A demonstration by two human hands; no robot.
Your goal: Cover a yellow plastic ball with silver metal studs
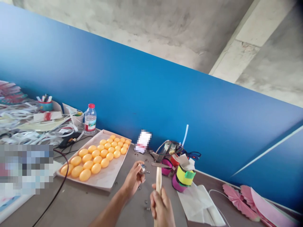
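Observation:
My left hand (135, 178) is closed on a small shiny metal piece (142, 169), held between thumb and fingers above the grey table (123, 208). To its right, my right hand (161, 203) grips the pale wooden handle of a hammer (159, 179), whose head points up and away from me. The hammer and the metal piece are apart. Several small shiny metal bits (148, 209) lie on the table around and between my hands.
A shallow tray (111, 171) of orange balls stands at the left, with a bottle (90, 119) behind it. A phone (143, 141) leans on the blue wall. Purple and yellow containers (184, 176), white paper (201, 205) and pink pieces (240, 201) are at the right.

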